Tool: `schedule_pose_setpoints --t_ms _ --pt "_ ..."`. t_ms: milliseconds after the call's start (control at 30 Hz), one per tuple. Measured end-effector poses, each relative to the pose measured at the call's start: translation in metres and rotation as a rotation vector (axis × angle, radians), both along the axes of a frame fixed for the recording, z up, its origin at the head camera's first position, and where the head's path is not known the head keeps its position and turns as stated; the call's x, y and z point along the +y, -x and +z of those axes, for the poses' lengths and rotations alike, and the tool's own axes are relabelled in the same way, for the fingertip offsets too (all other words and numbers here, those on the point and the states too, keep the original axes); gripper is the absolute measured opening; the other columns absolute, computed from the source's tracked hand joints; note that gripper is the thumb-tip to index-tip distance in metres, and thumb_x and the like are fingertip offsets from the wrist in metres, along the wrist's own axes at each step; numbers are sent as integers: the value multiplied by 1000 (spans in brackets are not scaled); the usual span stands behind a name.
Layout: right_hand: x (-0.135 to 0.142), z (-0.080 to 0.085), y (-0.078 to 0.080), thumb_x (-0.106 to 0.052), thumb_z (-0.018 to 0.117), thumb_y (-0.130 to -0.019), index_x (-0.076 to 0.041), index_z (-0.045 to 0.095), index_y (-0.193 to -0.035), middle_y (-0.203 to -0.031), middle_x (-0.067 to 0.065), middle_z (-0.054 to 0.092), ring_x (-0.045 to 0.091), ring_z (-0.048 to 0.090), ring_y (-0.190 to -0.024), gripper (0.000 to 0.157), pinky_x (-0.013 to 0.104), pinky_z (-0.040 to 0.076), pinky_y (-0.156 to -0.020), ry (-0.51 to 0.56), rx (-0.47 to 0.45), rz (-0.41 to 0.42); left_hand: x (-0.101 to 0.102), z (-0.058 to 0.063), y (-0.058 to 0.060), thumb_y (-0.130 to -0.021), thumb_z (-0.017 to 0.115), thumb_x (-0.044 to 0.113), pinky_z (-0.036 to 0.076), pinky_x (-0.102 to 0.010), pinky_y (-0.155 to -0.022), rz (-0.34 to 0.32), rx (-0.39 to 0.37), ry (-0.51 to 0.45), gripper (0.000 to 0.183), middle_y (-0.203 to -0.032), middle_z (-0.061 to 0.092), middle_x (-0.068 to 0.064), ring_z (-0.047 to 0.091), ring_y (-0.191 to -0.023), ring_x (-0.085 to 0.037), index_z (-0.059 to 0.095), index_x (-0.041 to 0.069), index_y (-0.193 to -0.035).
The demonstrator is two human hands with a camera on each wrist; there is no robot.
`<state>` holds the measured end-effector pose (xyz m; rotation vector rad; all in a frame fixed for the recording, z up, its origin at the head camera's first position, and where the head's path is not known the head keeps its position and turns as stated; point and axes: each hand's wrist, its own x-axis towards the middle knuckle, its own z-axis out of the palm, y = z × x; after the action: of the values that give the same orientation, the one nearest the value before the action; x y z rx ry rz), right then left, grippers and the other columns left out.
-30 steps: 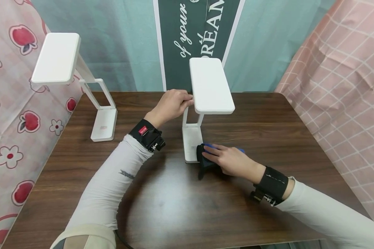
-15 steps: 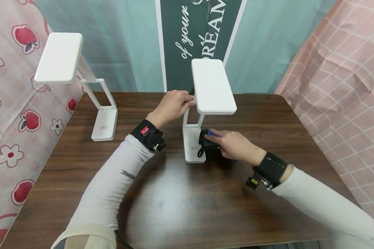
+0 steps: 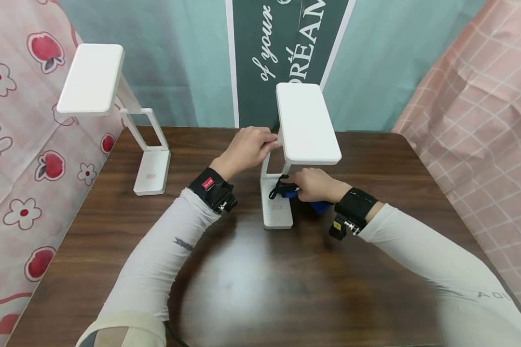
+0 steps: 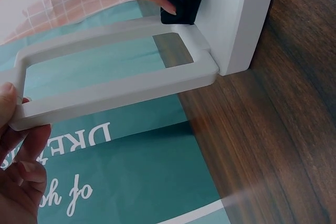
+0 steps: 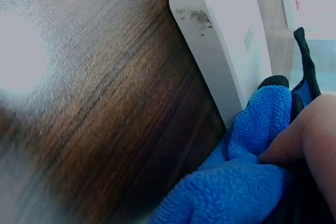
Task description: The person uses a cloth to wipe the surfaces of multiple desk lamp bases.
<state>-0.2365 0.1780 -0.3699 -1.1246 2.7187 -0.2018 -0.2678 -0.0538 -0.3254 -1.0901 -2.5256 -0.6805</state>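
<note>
A white desk lamp (image 3: pixel 310 126) stands upright near the back middle of the table. My left hand (image 3: pixel 248 150) grips its open frame arm (image 4: pixel 113 94) at the upper end, fingers and thumb around the bar. Beside the lamp's lower end, my right hand (image 3: pixel 319 185) holds a blue-and-black cloth (image 5: pixel 226 184), fluffy blue on one side, with a black edging and loop. That cloth lies against the right side and top of the white lamp base (image 3: pixel 278 214), close to the foot of the frame arm. Dark smudges (image 5: pixel 200 19) mark the base's end face in the right wrist view.
Another white desk lamp (image 3: pixel 91 79) stands at the back left of the brown wooden table (image 3: pixel 243 299). Behind hangs a teal curtain (image 3: pixel 178 62) with a dark lettered panel. Pink patterned curtains flank both sides.
My right hand has moved with the cloth from the front part of the lamp base back toward the frame's foot. My left hand keeps its grip on the frame arm.
</note>
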Motion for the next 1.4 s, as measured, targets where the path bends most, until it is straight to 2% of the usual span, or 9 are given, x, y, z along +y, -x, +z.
schedule_pose_setpoints --t_ms 267,533,633,933,1233,1400 --pt "1 3 6 7 59 -76 -2 67 -133 -63 -5 34 11 26 -50 58 25 21 -49 -18 -67 -45 6 1 1 -102 64 19 49 -37 -69 -4 -7 -8 26 -89 71 -11 65 -74 -24 77 2 -116" --pt "-2 4 1 5 64 -77 -2 66 -135 -65 -3 43 12 30 -49 59 24 24 -48 -73 -43 -54 7 2 0 -103 63 20 52 -38 -71 12 8 -5 27 -90 71 -11 68 -78 -24 77 2 -118" --pt "-2 5 -6 6 65 -77 -3 66 -135 -68 -1 49 13 32 -52 59 25 25 -49 -79 -24 -31 8 2 -1 -103 63 20 52 -38 -70 28 20 -1 27 -90 71 -11 68 -78 -25 77 2 -118" --pt "1 4 -32 8 67 -75 -3 71 -129 -66 -2 47 10 26 -50 56 23 22 -47 -81 59 56 8 4 -4 -103 64 20 51 -38 -68 48 29 -3 27 -90 71 -12 67 -75 -25 77 2 -118" --pt "7 3 -62 9 66 -75 -6 73 -127 -62 -5 33 9 24 -52 54 21 20 -45 -114 120 152 6 4 -4 -104 62 21 49 -38 -68 53 11 8 28 -90 71 -13 66 -75 -25 77 2 -117" --pt "11 -2 -75 8 68 -74 -7 73 -125 -64 -4 40 9 27 -55 53 21 24 -46 -118 170 219 4 1 -6 -103 63 20 46 -37 -66 60 -3 -2 26 -85 68 -13 62 -71 -25 77 1 -115"
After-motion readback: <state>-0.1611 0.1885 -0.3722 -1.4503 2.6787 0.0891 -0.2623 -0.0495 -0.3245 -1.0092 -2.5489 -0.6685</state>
